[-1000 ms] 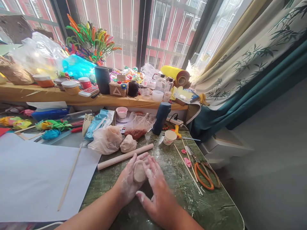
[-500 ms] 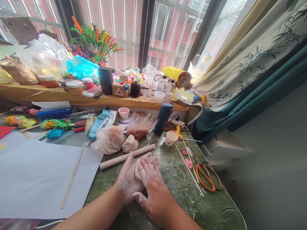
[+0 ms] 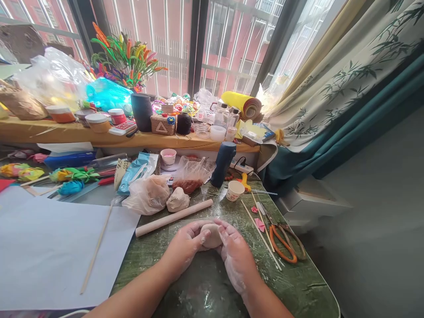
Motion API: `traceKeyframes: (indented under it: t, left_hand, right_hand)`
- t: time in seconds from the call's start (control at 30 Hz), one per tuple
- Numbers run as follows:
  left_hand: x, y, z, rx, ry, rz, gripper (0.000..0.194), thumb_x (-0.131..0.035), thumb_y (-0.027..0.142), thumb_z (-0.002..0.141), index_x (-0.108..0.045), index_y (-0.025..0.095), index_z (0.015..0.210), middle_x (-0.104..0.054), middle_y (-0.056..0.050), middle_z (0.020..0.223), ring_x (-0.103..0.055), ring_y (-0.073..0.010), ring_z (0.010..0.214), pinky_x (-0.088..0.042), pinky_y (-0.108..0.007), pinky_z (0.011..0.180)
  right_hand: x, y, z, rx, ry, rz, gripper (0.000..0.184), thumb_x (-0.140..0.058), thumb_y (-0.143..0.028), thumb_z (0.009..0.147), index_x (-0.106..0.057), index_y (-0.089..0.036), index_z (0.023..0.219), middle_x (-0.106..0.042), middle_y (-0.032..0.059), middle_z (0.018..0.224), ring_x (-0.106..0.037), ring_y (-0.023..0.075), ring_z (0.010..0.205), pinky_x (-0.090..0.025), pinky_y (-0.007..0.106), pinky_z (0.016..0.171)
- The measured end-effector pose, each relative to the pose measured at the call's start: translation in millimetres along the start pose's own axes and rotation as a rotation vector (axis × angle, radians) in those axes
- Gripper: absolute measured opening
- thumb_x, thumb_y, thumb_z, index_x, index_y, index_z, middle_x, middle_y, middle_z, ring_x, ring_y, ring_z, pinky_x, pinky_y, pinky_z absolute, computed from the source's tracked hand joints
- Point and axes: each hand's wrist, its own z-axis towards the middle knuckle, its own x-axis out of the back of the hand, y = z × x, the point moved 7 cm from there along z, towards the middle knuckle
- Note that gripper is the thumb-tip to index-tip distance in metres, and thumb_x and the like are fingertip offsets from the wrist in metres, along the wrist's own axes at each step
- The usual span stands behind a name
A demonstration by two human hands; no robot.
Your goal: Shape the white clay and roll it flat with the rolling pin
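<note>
A flattened round of pale clay (image 3: 212, 236) is held between both hands above the green tabletop. My left hand (image 3: 187, 240) closes on its left edge, thumb on top and fingers beneath. On the opposite edge my right hand (image 3: 233, 249) pinches it the same way. White powder coats both hands. Just beyond them lies a pale rolling pin (image 3: 174, 217), slanting up to the right. Behind the pin sit a lump of clay (image 3: 178, 200) and a crumpled plastic bag (image 3: 147, 194).
Orange-handled scissors (image 3: 283, 245), thin wooden sticks (image 3: 261, 236) and a paper cup (image 3: 235, 190) are on the right. White paper (image 3: 59, 251) covers the left side. A dark blue cylinder (image 3: 223, 164) stands at the back; the sill (image 3: 132, 140) holds jars and craft supplies.
My hands have gone from pressing the clay between stacked palms to gripping its two edges. The clay now shows as a flat round. My view has shifted slightly.
</note>
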Motion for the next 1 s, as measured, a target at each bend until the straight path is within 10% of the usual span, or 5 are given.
traceKeyframes:
  t: [0.73,1.0]
  left_hand:
    - [13.7,10.8,-3.0,-0.002,0.122,0.368,0.04,-0.074,0.053,0.081,-0.079,0.014,0.093,-0.077,-0.009,0.089,-0.066,-0.0236,0.08,-0.05,-0.029,0.067]
    - [6.2,22.2,-3.1,-0.071,0.047,0.468,0.033,-0.079,0.046,0.078,-0.083,0.021,0.1,-0.081,-0.009,0.106,-0.07,-0.0323,0.101,-0.051,-0.036,0.09]
  right_hand:
    - [4.2,-6.3,0.1,0.134,-0.027,-0.26,0.03,-0.079,-0.048,0.082,-0.078,-0.019,0.091,-0.076,0.007,0.094,-0.067,0.0231,0.089,-0.051,0.037,0.089]
    - [12.8,-1.3,2.0,0.179,0.044,-0.206,0.041,-0.086,-0.049,0.073,-0.075,-0.019,0.098,-0.073,0.0061,0.091,-0.068,0.0235,0.089,-0.056,0.035,0.082]
